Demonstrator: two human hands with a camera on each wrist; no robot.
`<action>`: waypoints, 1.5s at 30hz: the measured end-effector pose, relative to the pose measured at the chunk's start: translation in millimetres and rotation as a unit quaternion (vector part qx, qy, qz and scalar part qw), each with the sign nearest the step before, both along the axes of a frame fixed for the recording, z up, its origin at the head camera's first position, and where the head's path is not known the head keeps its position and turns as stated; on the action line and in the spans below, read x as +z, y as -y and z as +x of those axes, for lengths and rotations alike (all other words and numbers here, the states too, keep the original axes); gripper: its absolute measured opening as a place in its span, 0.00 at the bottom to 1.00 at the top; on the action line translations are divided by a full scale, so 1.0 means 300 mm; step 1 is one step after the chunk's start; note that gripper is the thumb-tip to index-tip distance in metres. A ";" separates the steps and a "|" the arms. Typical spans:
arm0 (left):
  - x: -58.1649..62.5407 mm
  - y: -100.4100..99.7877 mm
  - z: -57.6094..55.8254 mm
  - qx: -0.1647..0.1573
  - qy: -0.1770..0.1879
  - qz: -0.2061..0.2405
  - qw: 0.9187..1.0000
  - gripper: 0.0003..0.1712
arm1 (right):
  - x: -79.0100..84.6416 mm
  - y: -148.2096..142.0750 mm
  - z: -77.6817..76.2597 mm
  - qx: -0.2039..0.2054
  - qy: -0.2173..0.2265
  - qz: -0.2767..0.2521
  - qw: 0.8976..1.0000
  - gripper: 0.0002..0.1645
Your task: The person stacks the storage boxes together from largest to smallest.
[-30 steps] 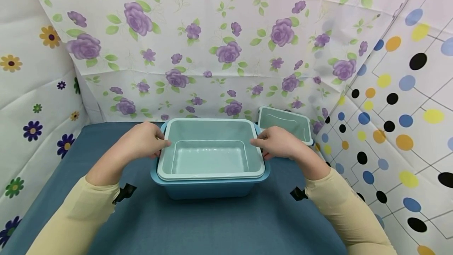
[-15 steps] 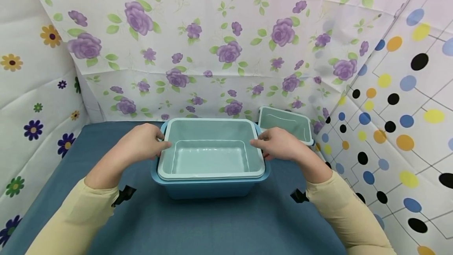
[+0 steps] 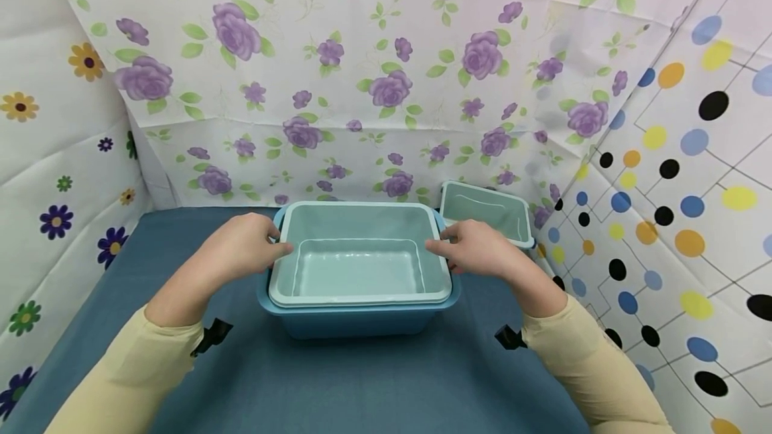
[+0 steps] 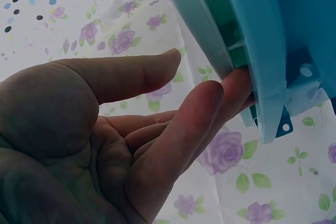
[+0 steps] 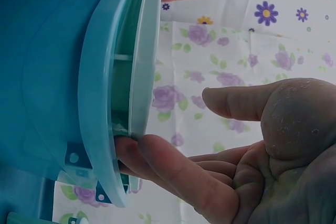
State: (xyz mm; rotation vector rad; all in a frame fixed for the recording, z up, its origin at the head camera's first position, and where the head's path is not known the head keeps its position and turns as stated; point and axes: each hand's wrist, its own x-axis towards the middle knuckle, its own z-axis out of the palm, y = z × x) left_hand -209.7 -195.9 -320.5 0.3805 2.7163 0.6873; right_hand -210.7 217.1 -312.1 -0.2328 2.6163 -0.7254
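A pale green plastic bin point(image 3: 362, 273) sits nested in a larger blue bin point(image 3: 362, 323), its rim standing slightly above the blue one. At the left side my left hand point(image 3: 244, 243) has its thumb over the pale rim. In the left wrist view, that thumb stays apart from the rim while fingertips point(image 4: 239, 85) reach the gap between the two rims. My right hand point(image 3: 476, 246) mirrors it on the right side. The right wrist view shows its thumb free and fingertips point(image 5: 128, 150) at the gap under the pale rim. Both hands look loosely extended, without pinching.
Behind my right hand, another pale green bin-like container point(image 3: 488, 213) stands near the back wall. Blue cloth point(image 3: 362, 387) covers the table. Patterned sheets point(image 3: 362, 86) hang at the back and both sides.
The bins stay where they were. My left hand has shifted down very slightly, its fingers less visible beneath the thumb; my right hand has also lowered a little.
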 end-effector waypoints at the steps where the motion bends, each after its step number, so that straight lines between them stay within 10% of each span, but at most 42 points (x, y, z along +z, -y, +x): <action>1: -0.001 -0.001 0.001 0.001 -0.003 -0.001 1.000 0.22 | 0.000 0.001 0.001 0.000 -0.001 0.002 1.000 0.45; 45: -0.018 -0.006 0.002 0.024 -0.027 -0.008 0.999 0.26 | 0.002 -0.010 0.016 0.016 -0.011 0.007 1.000 0.44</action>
